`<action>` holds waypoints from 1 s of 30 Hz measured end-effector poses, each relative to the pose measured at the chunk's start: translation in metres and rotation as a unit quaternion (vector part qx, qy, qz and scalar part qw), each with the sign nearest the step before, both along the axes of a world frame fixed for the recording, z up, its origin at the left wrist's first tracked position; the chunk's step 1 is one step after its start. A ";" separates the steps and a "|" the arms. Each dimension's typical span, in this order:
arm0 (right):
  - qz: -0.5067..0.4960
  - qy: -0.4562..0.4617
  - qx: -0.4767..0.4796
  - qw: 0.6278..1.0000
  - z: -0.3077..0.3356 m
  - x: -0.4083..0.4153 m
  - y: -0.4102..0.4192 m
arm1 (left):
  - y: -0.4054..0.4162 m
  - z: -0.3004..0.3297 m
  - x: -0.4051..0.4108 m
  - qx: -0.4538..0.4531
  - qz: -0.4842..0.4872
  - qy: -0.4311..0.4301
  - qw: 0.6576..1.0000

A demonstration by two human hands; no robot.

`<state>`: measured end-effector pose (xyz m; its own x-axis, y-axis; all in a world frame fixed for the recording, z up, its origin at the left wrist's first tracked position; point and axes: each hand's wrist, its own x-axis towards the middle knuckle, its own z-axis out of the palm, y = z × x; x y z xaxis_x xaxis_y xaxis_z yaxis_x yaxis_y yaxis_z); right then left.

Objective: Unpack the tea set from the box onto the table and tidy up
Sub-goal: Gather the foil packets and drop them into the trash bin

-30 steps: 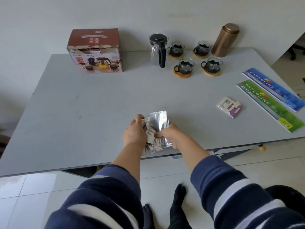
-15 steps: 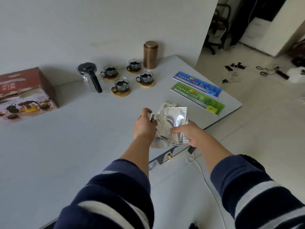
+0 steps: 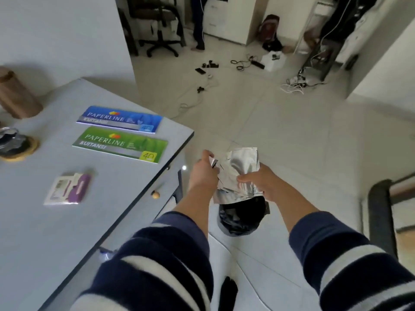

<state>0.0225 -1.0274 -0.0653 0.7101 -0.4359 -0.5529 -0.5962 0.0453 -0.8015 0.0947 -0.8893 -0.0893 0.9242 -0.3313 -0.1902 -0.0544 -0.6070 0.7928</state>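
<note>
Both hands hold a bundle of silver foil packets off the table's right side, directly above a small bin lined with a black bag on the floor. My left hand grips the bundle's left edge. My right hand pinches its lower right part. One glass cup on a wooden coaster and the copper tin show at the left edge of the grey table. The teapot, the other cups and the box are out of view.
Two Paperline receipt books, blue and green, lie near the table's right corner, a small purple-and-white packet closer to me. Cables and chargers litter the tiled floor. An office chair stands far back, a dark rail at right.
I turned right and carried the foil packets from above the table out past its edge, over the floor bin. The tea set and box slid out of view to the left.
</note>
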 end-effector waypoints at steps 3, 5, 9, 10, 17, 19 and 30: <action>-0.045 0.002 -0.023 0.999 -0.026 -0.007 -0.056 | -0.062 -0.030 0.000 -0.015 -0.011 0.033 0.999; -0.066 -0.006 -0.024 0.998 -0.050 -0.008 -0.085 | -0.094 -0.054 0.002 -0.009 -0.027 0.053 0.998; -0.079 0.016 -0.022 0.997 -0.115 -0.004 -0.127 | -0.137 -0.115 0.013 0.031 -0.055 0.084 0.994; -0.085 0.024 -0.020 0.996 -0.134 -0.001 -0.134 | -0.146 -0.132 0.017 0.040 -0.056 0.093 0.993; -0.148 0.148 -0.070 0.975 -0.278 0.020 -0.168 | -0.190 -0.266 0.041 0.103 -0.051 0.123 0.986; -0.153 0.159 -0.085 0.972 -0.309 0.023 -0.172 | -0.198 -0.293 0.043 0.101 -0.045 0.143 0.984; -0.129 0.203 0.012 0.971 -0.346 0.026 -0.179 | -0.215 -0.322 0.047 0.171 -0.109 0.246 0.948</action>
